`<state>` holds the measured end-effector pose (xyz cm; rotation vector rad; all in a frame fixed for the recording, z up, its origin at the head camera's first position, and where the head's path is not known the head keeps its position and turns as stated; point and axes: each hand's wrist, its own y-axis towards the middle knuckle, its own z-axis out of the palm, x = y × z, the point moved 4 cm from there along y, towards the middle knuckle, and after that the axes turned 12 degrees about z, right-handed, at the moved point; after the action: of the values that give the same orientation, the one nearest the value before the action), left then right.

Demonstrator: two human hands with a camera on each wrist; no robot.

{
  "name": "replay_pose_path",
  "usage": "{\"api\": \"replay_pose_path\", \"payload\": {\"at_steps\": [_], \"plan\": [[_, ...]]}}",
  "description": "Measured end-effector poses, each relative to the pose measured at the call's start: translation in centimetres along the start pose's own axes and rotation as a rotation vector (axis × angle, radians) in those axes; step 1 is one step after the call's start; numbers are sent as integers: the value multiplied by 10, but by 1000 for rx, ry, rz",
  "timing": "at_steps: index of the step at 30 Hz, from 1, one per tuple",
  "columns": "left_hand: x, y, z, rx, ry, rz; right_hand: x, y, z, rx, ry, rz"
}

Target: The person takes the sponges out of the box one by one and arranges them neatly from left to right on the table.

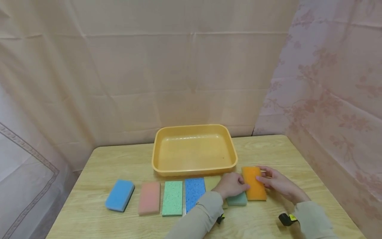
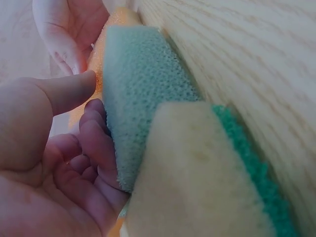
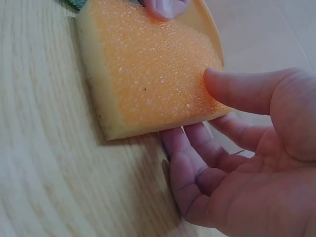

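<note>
An orange sponge [image 1: 253, 183] with a pale yellow underlayer [image 3: 96, 74] lies at the right end of a row. My right hand [image 1: 280, 186] pinches its right side, thumb on the orange face and fingers at the edge below. At its left edge, my left hand [image 1: 231, 185] holds it with the thumb and curled fingers, reaching over a grey-green sponge [image 1: 237, 199]. In the left wrist view, the left fingers lie beside that grey-green sponge [image 2: 143, 84]. Nearer stands a beige sponge [image 2: 182, 168] with a green scouring layer, partly hidden by the left hand in the head view.
Further left in the row are a speckled blue sponge [image 1: 194, 192], a speckled green sponge [image 1: 172, 199], a pink sponge [image 1: 149, 198] and a tilted light-blue sponge [image 1: 119, 196]. Behind them sits a yellow tray [image 1: 194, 173] on the wooden table [image 1: 89, 205], near its back edge.
</note>
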<state>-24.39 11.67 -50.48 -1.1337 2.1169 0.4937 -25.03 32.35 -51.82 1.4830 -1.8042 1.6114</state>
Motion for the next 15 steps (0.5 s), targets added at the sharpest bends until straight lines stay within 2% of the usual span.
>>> {"api": "replay_pose_path", "payload": {"at_steps": [5, 9, 15], "plan": [[1, 1, 0, -8, 43, -19, -2, 3, 2, 7, 14, 9], [1, 1, -1, -15, 55, -36, 0, 4, 4, 37, 30, -17], [-3, 1, -1, -13, 64, -16, 2, 3, 4, 14, -10, 10]]}}
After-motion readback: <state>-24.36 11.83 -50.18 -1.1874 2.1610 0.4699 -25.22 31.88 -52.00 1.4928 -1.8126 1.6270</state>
